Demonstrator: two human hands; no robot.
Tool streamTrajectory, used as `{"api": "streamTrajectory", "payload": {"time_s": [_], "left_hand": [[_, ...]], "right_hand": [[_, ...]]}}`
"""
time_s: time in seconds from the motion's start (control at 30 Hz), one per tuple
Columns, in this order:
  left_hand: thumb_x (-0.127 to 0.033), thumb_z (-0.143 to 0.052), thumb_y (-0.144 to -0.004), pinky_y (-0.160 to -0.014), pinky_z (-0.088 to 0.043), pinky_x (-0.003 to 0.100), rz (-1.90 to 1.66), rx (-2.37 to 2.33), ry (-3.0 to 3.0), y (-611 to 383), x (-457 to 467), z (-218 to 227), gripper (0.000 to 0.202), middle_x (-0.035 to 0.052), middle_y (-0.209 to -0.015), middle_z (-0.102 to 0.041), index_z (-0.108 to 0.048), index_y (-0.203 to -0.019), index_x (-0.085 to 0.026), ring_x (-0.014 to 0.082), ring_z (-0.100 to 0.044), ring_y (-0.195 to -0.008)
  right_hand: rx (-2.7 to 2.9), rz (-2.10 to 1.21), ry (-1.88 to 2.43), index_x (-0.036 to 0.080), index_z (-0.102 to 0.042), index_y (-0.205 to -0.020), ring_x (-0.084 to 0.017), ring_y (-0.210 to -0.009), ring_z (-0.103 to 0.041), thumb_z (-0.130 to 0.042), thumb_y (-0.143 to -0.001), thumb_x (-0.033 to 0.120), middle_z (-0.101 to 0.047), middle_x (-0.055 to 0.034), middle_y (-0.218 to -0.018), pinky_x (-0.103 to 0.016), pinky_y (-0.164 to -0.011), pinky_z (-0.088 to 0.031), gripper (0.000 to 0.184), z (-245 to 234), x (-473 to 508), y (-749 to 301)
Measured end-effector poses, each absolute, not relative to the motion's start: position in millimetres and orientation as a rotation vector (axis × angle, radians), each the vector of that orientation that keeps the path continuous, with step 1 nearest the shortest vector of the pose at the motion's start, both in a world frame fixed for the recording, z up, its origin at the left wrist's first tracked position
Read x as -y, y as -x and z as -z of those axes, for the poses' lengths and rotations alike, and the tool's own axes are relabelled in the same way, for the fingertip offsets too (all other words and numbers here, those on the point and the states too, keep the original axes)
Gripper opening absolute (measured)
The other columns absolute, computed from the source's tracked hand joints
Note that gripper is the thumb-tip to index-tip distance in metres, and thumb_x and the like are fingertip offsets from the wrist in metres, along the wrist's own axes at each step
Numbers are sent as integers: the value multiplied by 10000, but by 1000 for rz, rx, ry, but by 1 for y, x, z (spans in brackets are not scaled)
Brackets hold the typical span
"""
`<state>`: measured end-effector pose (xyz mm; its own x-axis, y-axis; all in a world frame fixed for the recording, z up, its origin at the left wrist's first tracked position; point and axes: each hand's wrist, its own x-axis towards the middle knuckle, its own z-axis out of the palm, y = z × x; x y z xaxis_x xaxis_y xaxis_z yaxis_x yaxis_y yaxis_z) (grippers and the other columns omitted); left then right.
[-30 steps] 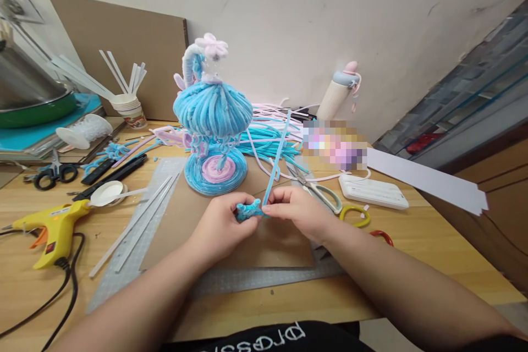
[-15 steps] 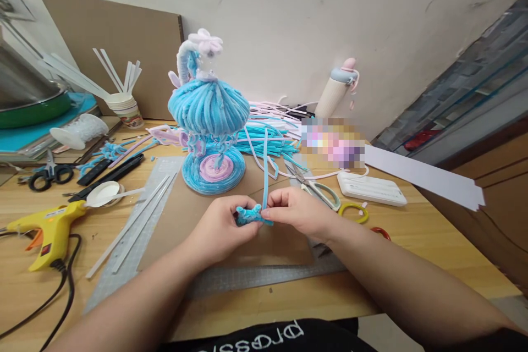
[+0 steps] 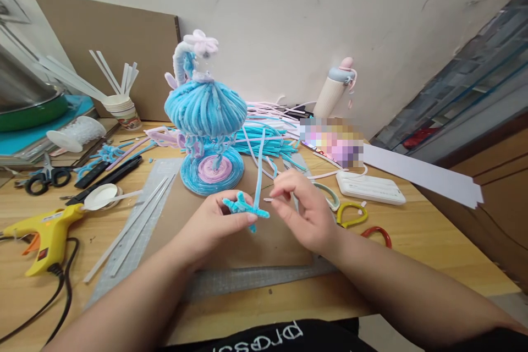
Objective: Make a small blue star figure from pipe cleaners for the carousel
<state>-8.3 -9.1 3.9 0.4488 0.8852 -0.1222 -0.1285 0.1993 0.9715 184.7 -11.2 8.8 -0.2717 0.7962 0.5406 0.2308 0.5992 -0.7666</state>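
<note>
Left hand (image 3: 216, 217): you pinch the pronged blue pipe-cleaner piece (image 3: 242, 205), one strand (image 3: 259, 170) pointing toward twelve.
Right hand (image 3: 307, 210): your fingers, loosely parted, at its three o'clock.

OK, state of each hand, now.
Left hand: closed, pinching the blue fuzzy piece.
Right hand: open, loosely curled, not gripping the blue fuzzy piece.

— What textures are we seeing near us?
— We are looking at fuzzy, matt pile on the small blue piece (image 3: 240, 207) and dull brown cardboard in the flat sheet (image 3: 256, 248).
— And left?
— We are noticing smooth yellow plastic on the glue gun (image 3: 48, 230) and softly shining metal on the far pot (image 3: 18, 77).
— Right?
— We are finding smooth white plastic on the slab (image 3: 370, 187) and pale, grained wood in the tabletop (image 3: 421, 253).
</note>
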Motion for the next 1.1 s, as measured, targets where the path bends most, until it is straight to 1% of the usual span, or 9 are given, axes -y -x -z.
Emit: {"api": "streamTrajectory", "payload": {"time_s": [0.03, 0.1, 0.2, 0.33, 0.43, 0.53, 0.6, 0.73, 1.1], "left_hand": [[-255, -756, -677, -660, -445, 258, -828, -806, -1122, 8, 9, -4, 140, -10, -709, -613, -657, -744, -180, 134, -553, -659], [-266, -768, -668, -676, -456, 269, -805, -782, -1104, 9, 10, -3, 143, -4, -695, -616, -668, -727, -182, 144, -557, -664], [-269, -781, -664, -689, -458, 277, -776, -769, -1088, 9, 10, -1, 155, -6, -692, -615, -667, -729, -187, 145, -556, -671], [-301, -791, -660, -671, -446, 268, -761, -753, -1052, 9, 11, 0, 215, -6, -734, -629, -672, -792, -181, 139, -561, -683], [-313, -756, -708, -591, -395, 221, -760, -756, -1043, 8, 12, -3, 189, -17, -694, -608, -666, -791, -169, 98, -510, -610], [-317, -704, -762, -532, -355, 204, -776, -754, -1034, 6, 13, -6, 165, -18, -668, -589, -660, -773, -158, 81, -471, -566], [-304, -708, -754, -530, -365, 207, -819, -787, -1056, 5, 13, -7, 160, -20, -647, -582, -647, -741, -158, 86, -481, -563], [-304, -724, -733, -542, -397, 220, -921, -933, -1228, 3, 14, -7, 182, -21, -617, -580, -619, -713, -156, 102, -498, -570], [-318, -687, -719, -525, -381, 230, -943, -1105, -1414, -2, 17, -9, 183, -22, -611, -552, -615, -710, -150, 109, -484, -559]], "right_hand": [[1920, -507, 750, 215, -612, -894, -191, -877, -566, -547, -852, 199, -620, -50, -910, -371, -804, -423, 79, -9, 11, -186], [2090, -353, 627, 239, -616, -1026, -209, -1005, -581, -558, -851, 169, -650, -55, -1048, -422, -940, -373, 197, -7, 10, -186], [2097, -433, 573, 238, -594, -1072, -190, -977, -616, -563, -874, 169, -681, -44, -1017, -434, -982, -351, 212, -1, 8, -185], [1925, -682, 614, 232, -620, -955, -183, -898, -618, -591, -870, 201, -674, -44, -926, -391, -872, -446, 94, 4, 8, -180], [1804, -862, 684, 213, -623, -881, -169, -835, -605, -594, -869, 231, -640, -44, -869, -338, -775, -484, 36, 1, 10, -178], [1694, -1035, 789, 196, -616, -832, -146, -763, -578, -607, -854, 266, -603, -27, -807, -297, -709, -481, 74, -1, 11, -175], [1600, -1192, 862, 190, -611, -810, -136, -720, -559, -633, -829, 316, -591, -17, -779, -276, -659, -478, 129, -1, 11, -174], [1419, -1438, 939, 179, -610, -781, -127, -702, -557, -702, -758, 359, -606, -12, -766, -278, -671, -487, 204, -1, 11, -172], [1500, -1401, 1007, 163, -616, -717, -112, -648, -524, -672, -753, 270, -586, 3, -692, -255, -616, -432, 126, -3, 9, -175]]}}
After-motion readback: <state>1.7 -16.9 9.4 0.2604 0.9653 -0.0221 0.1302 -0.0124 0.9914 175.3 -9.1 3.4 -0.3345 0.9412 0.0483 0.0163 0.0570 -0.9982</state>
